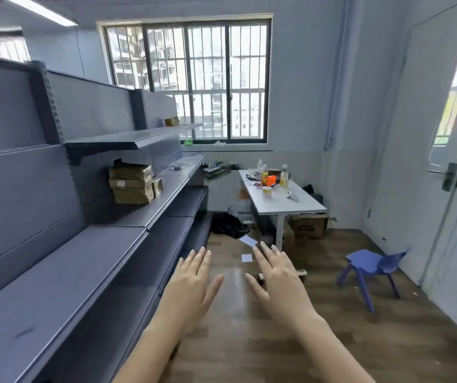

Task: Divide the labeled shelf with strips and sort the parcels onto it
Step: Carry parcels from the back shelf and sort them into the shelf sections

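A long grey metal shelf unit (89, 258) runs along the left wall. A stack of brown parcels (131, 183) sits on its middle shelf, with a smaller parcel (157, 186) leaning beside it. One more brown parcel (171, 121) lies on the upper shelf far back. My left hand (194, 283) and my right hand (275, 277) are stretched out side by side, palms down, fingers spread, over the wooden floor. Both hold nothing. No strips are in either hand.
A white table (302, 201) with bottles, tape and small items stands ahead on the right, a cardboard box (308, 226) under it. A blue plastic chair (371, 265) stands at the right. Two white paper pieces (246, 257) lie on the floor. A door (443, 150) is on the right.
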`<state>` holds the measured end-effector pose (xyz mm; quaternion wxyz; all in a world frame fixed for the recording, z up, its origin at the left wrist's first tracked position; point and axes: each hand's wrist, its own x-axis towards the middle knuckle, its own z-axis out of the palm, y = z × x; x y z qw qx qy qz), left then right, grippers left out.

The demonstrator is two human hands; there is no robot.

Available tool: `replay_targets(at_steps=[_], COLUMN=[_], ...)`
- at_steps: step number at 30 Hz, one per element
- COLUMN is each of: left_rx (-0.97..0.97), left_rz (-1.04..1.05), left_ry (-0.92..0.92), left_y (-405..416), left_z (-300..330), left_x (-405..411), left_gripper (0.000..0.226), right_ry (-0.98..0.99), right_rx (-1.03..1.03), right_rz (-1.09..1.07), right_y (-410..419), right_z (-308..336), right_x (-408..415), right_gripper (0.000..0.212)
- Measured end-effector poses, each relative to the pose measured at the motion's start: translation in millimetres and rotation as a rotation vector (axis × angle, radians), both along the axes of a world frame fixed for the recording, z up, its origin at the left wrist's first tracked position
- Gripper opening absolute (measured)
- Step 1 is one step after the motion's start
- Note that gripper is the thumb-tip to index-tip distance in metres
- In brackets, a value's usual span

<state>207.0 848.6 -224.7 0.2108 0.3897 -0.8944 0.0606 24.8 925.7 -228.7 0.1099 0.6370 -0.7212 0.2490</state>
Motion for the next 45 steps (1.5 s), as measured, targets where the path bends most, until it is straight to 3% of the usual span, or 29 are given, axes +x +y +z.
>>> replay_targets(at_steps=[2, 6, 10, 17, 21, 25, 28, 30, 32, 35, 45], left_rx=[0.011, 0.040, 0.040, -0.018, -0.021, 0.009, 0.042, 0.064, 0.087, 0.146, 0.189], left_rz=[0.028, 0.126, 0.200, 0.214, 0.259, 0.270, 0.322, 0.392, 0.479, 0.655, 1.224], left_ry=[0.004, -0.039, -0.097, 0.052, 0.018, -0.010, -0.053, -0.071, -0.058, -0.028, 0.204], left_y=[-47.9, -132.6, -227.5, -422.0, -542.0, -641.8, -704.9, -743.8, -780.1, -829.8, -963.9], left_z=[10.3, 15.9, 9.6, 6.0, 25.1, 38.3, 35.7, 30.0, 21.8, 3.1, -8.2], left_x=[-34.1, -79.3, -112.5, -204.5, -271.9, -314.5, -320.7, -313.4, -299.6, -276.0, -263.5], left_gripper=[0.079, 0.072, 0.075, 0.097, 0.065, 0.060, 0.061, 0.071, 0.079, 0.064, 0.059], right_ry=[0.019, 0.037, 0.044, 0.054, 0.058, -0.002, -0.057, -0.054, -0.046, -0.023, 0.017], right_rx=[0.014, 0.050, 0.095, 0.076, 0.080, 0.052, 0.077, 0.094, 0.106, 0.152, 0.285], right_rz=[0.019, 0.090, 0.165, 0.252, 0.261, 0.279, 0.338, 0.406, 0.502, 0.668, 1.188], right_y=[-56.0, -155.2, -252.9, -450.3, -561.5, -657.2, -735.3, -791.5, -847.1, -930.9, -1191.2], right_z=[13.3, 27.4, 25.0, 9.3, 23.4, 36.9, 28.4, 20.6, 13.0, -2.7, -1.0], right_x=[-38.8, -92.6, -130.8, -210.6, -274.1, -317.3, -327.7, -325.0, -317.4, -306.8, -259.3], right_gripper=[0.110, 0.090, 0.086, 0.089, 0.082, 0.063, 0.069, 0.079, 0.076, 0.063, 0.063])
